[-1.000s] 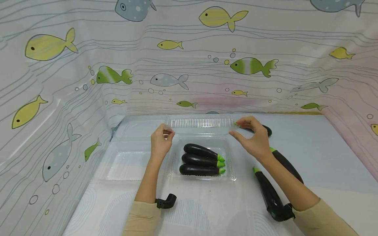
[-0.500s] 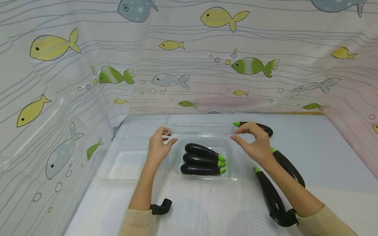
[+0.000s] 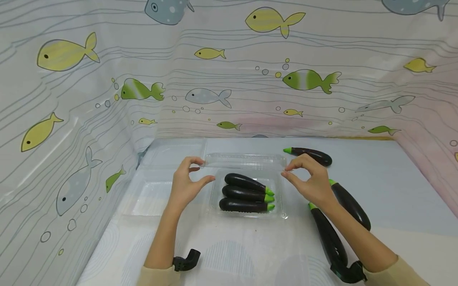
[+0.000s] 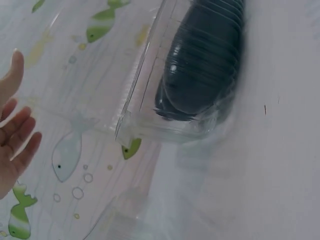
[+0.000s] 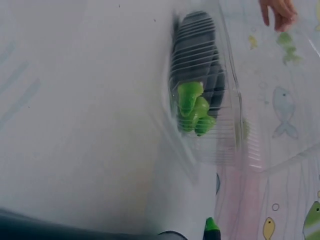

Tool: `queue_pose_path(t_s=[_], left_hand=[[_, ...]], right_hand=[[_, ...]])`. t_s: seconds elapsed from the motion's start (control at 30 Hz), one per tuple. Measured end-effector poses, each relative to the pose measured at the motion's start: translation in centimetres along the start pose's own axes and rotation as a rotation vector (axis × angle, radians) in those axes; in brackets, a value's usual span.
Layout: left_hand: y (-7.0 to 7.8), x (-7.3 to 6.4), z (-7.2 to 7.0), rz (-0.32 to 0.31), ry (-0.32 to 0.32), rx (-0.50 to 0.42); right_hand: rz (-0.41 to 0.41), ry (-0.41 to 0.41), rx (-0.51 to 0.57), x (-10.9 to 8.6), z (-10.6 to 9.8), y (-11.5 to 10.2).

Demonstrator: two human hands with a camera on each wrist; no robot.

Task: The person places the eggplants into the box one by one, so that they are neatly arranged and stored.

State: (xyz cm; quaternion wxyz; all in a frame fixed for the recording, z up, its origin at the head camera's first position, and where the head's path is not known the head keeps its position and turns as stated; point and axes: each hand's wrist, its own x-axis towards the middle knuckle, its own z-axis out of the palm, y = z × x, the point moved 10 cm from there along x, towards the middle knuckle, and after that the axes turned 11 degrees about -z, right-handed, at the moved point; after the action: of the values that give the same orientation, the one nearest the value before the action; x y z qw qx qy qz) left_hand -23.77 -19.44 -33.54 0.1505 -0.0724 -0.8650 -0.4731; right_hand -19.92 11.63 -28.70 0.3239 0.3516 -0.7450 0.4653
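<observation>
A clear plastic clamshell box (image 3: 282,198) stands in the middle with 3 dark eggplants (image 3: 247,193) lying side by side in it, green stem ends to the right. Its hinged lid (image 3: 245,161) is raised and tilted at the far side. My left hand (image 3: 184,184) is at the lid's left end, fingertips by its edge and thumb spread apart; the left wrist view shows these fingers (image 4: 22,135) loosely extended. At the lid's right corner, my right hand (image 3: 311,180) brings thumb and index finger together, seemingly pinching the edge. The right wrist view does not show this hand's grip.
Loose eggplants lie on the right: one at the back (image 3: 311,155), another (image 3: 350,204) beside the right forearm, and a third (image 3: 329,236) nearer the front. Another clear plastic container (image 3: 154,194) sits at the left. A fish-patterned sheet (image 3: 214,71) rises behind.
The lid has tilted down towards the eggplants. Both hands have come nearer with it; the left thumb has spread from its fingers, while the right thumb and index finger have closed together.
</observation>
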Motion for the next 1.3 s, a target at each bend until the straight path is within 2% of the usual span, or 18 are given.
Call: queue_pose_path(t_s=[0.13,0.23,0.47,0.63,0.73,0.87,1.0,1.3], left_hand=[[0.9,-0.8,-1.0,0.110,0.039,-0.041],[1.2,-1.5,-1.4,0.159,0.053,-0.019],[1.6,-3.4,-1.1,0.223,0.022,0.144],[1.8,-4.9,-0.4,0.300,0.012,0.301],[1.6,-5.7,0.2,0.322,-0.001,0.355],[1.1,-6.6,1.1,0.331,-0.037,0.394],[0.3,-7.3,1.8,0.313,-0.057,0.423],[-0.9,-8.1,2.5,0.267,-0.069,0.428]], right_hand=[[-0.045,-0.006,0.037,-0.3,0.1,-0.7],[-0.081,-0.019,0.054,-0.7,0.3,-1.3],[-0.115,-0.036,0.072,-2.3,0.7,-1.9],[-0.149,-0.056,0.048,-4.9,1.1,-0.5],[-0.172,-0.086,0.020,-6.6,1.5,0.4],[-0.202,-0.130,-0.011,-8.0,2.1,0.5],[-0.220,-0.175,-0.056,-8.9,2.8,0.3],[-0.134,-0.243,-0.085,-9.8,3.5,0.9]])
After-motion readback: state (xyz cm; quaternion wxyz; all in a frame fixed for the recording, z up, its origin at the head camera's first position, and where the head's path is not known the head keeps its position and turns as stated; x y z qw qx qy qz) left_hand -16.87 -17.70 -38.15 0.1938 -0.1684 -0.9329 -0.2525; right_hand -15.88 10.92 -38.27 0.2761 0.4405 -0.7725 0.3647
